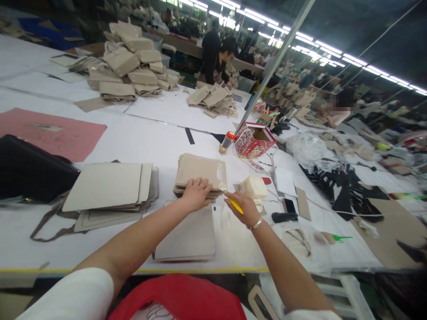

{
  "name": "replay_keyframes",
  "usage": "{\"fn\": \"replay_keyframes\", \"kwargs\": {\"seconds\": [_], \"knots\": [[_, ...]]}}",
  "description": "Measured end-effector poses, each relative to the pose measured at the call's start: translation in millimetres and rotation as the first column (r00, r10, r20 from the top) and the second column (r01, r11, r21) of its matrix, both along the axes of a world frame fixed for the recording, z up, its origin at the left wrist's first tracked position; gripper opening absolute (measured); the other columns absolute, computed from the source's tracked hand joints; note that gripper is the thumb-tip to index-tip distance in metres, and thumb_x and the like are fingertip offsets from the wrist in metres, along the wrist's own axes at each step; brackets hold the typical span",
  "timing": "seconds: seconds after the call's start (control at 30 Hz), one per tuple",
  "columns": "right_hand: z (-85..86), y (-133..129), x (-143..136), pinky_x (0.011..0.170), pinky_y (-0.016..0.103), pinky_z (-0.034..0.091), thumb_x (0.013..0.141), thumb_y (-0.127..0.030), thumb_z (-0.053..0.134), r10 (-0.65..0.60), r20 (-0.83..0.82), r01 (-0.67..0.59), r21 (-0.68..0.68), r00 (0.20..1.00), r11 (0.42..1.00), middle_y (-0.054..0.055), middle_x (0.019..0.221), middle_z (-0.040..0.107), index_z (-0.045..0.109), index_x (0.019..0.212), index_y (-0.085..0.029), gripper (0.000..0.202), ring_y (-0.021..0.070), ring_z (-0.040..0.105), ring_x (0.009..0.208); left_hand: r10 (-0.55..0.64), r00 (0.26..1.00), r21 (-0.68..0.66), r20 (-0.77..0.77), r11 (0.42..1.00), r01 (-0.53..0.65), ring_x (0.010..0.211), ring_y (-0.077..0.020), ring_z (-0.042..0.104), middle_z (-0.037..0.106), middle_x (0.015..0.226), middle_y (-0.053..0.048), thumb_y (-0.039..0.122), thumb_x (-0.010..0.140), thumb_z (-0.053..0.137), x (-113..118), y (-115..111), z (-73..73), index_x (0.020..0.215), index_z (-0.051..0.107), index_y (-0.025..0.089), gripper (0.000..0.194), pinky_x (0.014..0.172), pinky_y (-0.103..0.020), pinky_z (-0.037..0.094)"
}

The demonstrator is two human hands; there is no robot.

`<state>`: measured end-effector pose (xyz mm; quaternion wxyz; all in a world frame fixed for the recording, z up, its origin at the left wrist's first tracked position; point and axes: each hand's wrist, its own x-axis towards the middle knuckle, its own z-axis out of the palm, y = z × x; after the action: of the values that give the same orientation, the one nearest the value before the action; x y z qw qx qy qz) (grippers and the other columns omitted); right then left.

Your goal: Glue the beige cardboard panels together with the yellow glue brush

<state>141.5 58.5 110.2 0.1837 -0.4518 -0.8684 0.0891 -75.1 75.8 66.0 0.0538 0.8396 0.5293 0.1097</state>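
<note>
My left hand (196, 194) lies with spread fingers on the front of a stack of beige panels (196, 168), pressing on the top one. In my right hand (246, 209) is a yellow-handled brush (236, 206), its pale tip touching or very near the stack's right edge. A shiny, wet-looking strip runs along that edge of the top panel. Right behind the right hand stands a cream-coloured tub (255, 186). Nearer to me, partly under my left forearm, lies another pile of pale panels (188, 235).
Larger grey-beige panels (106, 184) and a black bag (31, 171) occupy the left side. Toward the back are a red patterned box (253, 141), a red-capped container (227, 142) and a metal pole (275, 66). A phone (290, 206) lies right. A co-worker (213, 55) is beyond the table.
</note>
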Motion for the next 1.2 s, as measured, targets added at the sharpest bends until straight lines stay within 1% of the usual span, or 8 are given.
{"fn": "replay_keyframes", "kwargs": {"seconds": [0.1,0.23,0.3,0.43,0.67,0.73,0.9,1.2], "knots": [[12.3,-43,16,0.067,0.029,0.048,0.083,-0.041,0.052,-0.161,-0.219,0.175,0.047,0.962,0.983,0.006,0.080,0.065,0.066,0.095,-0.021,0.027,0.0166,0.060,0.072,-0.001,0.995,-0.066,0.101,0.998,0.008,0.122,-0.0252,0.039,0.043,0.135,-0.011,0.034,0.084,0.044,-15,0,13.1,0.128,0.042,0.017,0.048,0.101,-0.045,0.030],[11.9,-59,7,0.047,0.023,0.042,0.083,-0.043,0.049,-0.412,-0.611,0.409,-0.155,0.676,0.900,0.000,0.059,0.056,0.062,0.093,-0.015,0.033,0.0094,0.049,0.047,-0.034,0.976,0.057,0.215,0.998,0.022,0.118,-0.0212,0.043,0.048,0.129,-0.012,0.015,0.083,0.037,-39,-53,-2.2,0.122,0.048,0.011,0.041,0.099,-0.039,0.033],[-1.4,-58,-19,0.043,0.020,0.038,0.082,-0.045,0.050,-0.458,-0.630,0.319,-0.328,0.627,0.889,-0.003,0.054,0.052,0.062,0.090,-0.014,0.035,0.0074,0.044,0.042,-0.139,0.977,0.000,0.161,0.990,0.141,0.110,-0.0214,0.049,0.056,0.118,-0.012,0.013,0.082,0.039,-40,-103,-26.4,0.112,0.056,0.012,0.034,0.096,-0.040,0.035],[-41.9,-60,-91,0.042,0.018,0.039,0.075,-0.047,0.056,-0.339,-0.471,-0.046,-0.635,0.814,0.771,-0.001,0.057,0.056,0.063,0.085,-0.014,0.035,0.0074,0.047,0.044,-0.284,0.958,-0.108,0.039,0.952,0.286,0.121,-0.0252,0.039,0.048,0.131,-0.012,0.019,0.085,0.040,-27,-186,-83.1,0.121,0.051,0.016,0.037,0.103,-0.048,0.024],[-100.6,-48,-158,0.042,0.016,0.039,0.071,-0.042,0.060,0.104,-0.405,-0.409,-0.811,0.908,0.418,-0.002,0.054,0.057,0.066,0.078,-0.015,0.029,0.0068,0.047,0.045,-0.141,0.990,-0.156,-0.006,0.978,0.139,0.129,-0.0309,0.028,0.041,0.138,-0.012,0.021,0.088,0.033,-25,-199,-107.5,0.131,0.041,0.015,0.044,0.102,-0.055,0.020],[-108.2,-35,-165,0.040,0.016,0.037,0.070,-0.040,0.061,0.100,-0.393,-0.396,-0.810,0.914,0.432,-0.003,0.051,0.055,0.065,0.074,-0.014,0.026,0.0064,0.045,0.042,-0.139,0.990,-0.166,-0.005,0.977,0.136,0.128,-0.0306,0.030,0.039,0.139,-0.012,0.023,0.089,0.034,-26,-197,-106.2,0.131,0.042,0.016,0.043,0.102,-0.055,0.021],[-119.5,-9,-177,0.043,0.017,0.041,0.074,-0.042,0.054,-0.252,-0.435,-0.147,-0.699,0.865,0.700,-0.004,0.053,0.055,0.062,0.082,-0.015,0.029,0.0067,0.047,0.041,-0.152,0.988,-0.168,0.000,0.974,0.150,0.128,-0.0293,0.030,0.038,0.140,-0.012,0.026,0.090,0.032,-28,-198,-109.6,0.130,0.042,0.018,0.042,0.100,-0.054,0.024],[-121.1,-12,-84,0.044,0.022,0.044,0.076,-0.047,0.048,-0.700,-0.316,0.363,-0.678,0.641,0.639,0.001,0.055,0.060,0.062,0.076,-0.015,0.035,0.0111,0.053,0.042,-0.159,0.987,-0.172,-0.033,0.973,0.151,0.126,-0.0267,0.035,0.041,0.139,-0.010,0.027,0.087,0.042,-28,-194,-105.2,0.128,0.044,0.021,0.042,0.101,-0.050,0.025]]}}
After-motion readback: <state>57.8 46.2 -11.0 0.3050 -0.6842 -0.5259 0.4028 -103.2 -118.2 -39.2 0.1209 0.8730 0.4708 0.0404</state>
